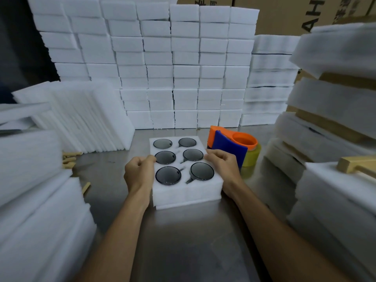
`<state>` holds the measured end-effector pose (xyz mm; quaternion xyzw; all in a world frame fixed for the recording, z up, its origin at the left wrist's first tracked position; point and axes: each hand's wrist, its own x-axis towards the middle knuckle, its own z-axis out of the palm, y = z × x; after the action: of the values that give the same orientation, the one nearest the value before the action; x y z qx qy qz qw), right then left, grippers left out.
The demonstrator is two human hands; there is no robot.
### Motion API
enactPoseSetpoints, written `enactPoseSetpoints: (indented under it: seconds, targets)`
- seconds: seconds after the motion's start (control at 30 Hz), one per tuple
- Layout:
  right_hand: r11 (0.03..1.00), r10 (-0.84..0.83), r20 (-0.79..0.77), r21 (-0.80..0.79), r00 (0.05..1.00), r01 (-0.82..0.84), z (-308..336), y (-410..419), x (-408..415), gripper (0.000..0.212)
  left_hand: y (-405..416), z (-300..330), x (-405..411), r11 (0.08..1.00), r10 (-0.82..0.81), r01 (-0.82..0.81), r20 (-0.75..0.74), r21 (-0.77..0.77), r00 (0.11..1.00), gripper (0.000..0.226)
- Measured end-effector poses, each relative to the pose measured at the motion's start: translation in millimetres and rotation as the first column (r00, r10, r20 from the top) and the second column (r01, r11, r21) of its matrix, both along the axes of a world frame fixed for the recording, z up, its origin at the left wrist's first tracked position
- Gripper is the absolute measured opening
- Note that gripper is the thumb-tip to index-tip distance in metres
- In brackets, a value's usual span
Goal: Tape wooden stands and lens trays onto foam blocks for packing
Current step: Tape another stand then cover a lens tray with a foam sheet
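**A:** Centrally, what is the task's thing?

**B:** A white foam lens tray (186,159) with six round dark lenses (168,175) set in cut-out pockets, two across and three deep. It sits on a foam block (187,195) of about the same outline, on a steel table (183,241).

**A:** Where are the hands relative to the tray?

**B:** The left hand (138,171) is at the tray's left edge, fingers curled over it, apparently pinching the rim. The right hand (222,162) is at the right edge, fingers curled and pressed together on the rim. Whether the thumbs reach under the foam I cannot tell.

**A:** What lies around the tray?

**B:** Just behind its right corner stands an orange and blue tape dispenser (230,144) with a yellowish tape roll (251,158). Behind the tray rises a wall of stacked foam blocks (183,64). Left of it lean foam sheets (87,119), with small wooden pegs (69,158) beside them. Right of it are stacks of foam with wooden stands (354,165) between the layers.

**A:** How should this step be done well?

**B:** My judgement: square the tray flush over the block first, keeping fingers off the lenses. Then hold it down with one hand while the other fetches the dispenser, so nothing shifts before tape goes on.
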<state>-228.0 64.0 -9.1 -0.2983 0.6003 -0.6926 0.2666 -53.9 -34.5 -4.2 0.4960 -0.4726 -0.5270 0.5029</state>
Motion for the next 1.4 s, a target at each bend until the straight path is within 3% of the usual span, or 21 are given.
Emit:
enactPoseSetpoints:
  seconds: [0.17,0.3,0.43,0.67,0.8,1.03,1.3,1.4]
  targets:
    - [0.997,-0.081,0.013,0.016,0.997,0.081,-3,-4,-3,0.018,-10,-4,2,0.999,0.042,-0.04,0.055,-0.033,0.998,0.022]
    - [0.994,-0.103,0.063,-0.014,0.993,0.104,-5,-7,-4,0.022,-24,-8,-1,0.983,0.175,-0.175,-0.007,-0.049,0.985,0.007]
    - [0.989,-0.143,0.08,-0.03,0.987,0.145,-7,-10,-10,0.01,-49,-8,-9,0.944,0.314,-0.314,-0.015,-0.105,0.949,0.028]
    - [0.983,-0.163,0.157,-0.056,0.974,0.173,-10,-15,-17,0.009,-93,-5,-26,0.903,0.421,-0.394,0.17,-0.172,0.891,0.046]
    - [0.982,-0.149,0.226,-0.078,0.963,0.171,-10,-16,-20,0.009,-113,-3,-28,0.901,0.433,-0.416,0.204,-0.12,0.878,0.042]
    - [0.984,-0.136,0.24,-0.084,0.961,0.16,-10,-16,-20,0.009,-133,-4,-29,0.894,0.447,-0.43,0.195,-0.128,0.873,0.012]
    - [0.983,-0.142,0.221,-0.081,0.965,0.163,-7,-16,-18,0.009,-128,-5,-28,0.858,0.506,-0.476,0.164,-0.192,0.847,0.004]
    - [0.983,-0.146,0.211,-0.078,0.966,0.166,-6,-15,-17,0.01,-125,-7,-28,0.848,0.52,-0.482,0.165,-0.221,0.838,0.02]
